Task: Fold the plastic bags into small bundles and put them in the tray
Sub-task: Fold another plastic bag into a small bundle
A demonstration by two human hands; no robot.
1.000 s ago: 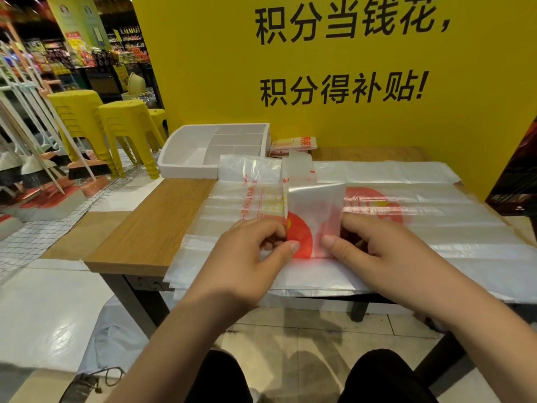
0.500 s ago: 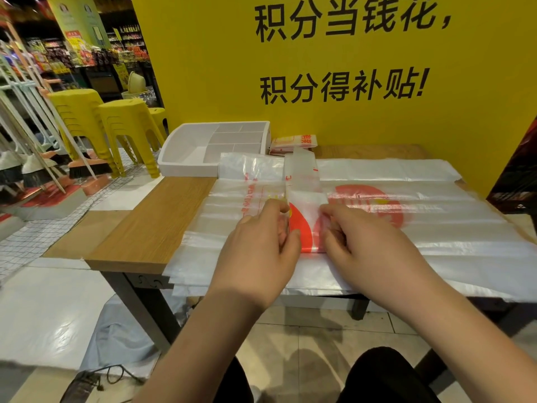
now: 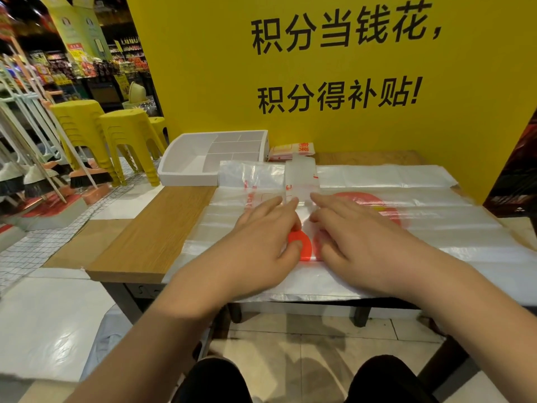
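Flat — left hand (image 3: pixel 261 242), right hand (image 3: pixel 357 242) — fingers straight, pressing one folded bag (image 3: pixel 300 177). Bag stack (image 3: pixel 436 228) reaching table (image 3: pixel 151 228) edge; bare wood left. One tray (image 3: pixel 186 173), far left.

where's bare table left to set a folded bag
A bare strip of the table runs along its left side, between the tray at the back and the near edge, beside the spread bags. A thinner strip lies behind the bags, along the yellow wall. The middle is crowded: left hand and right hand press a folded bag.
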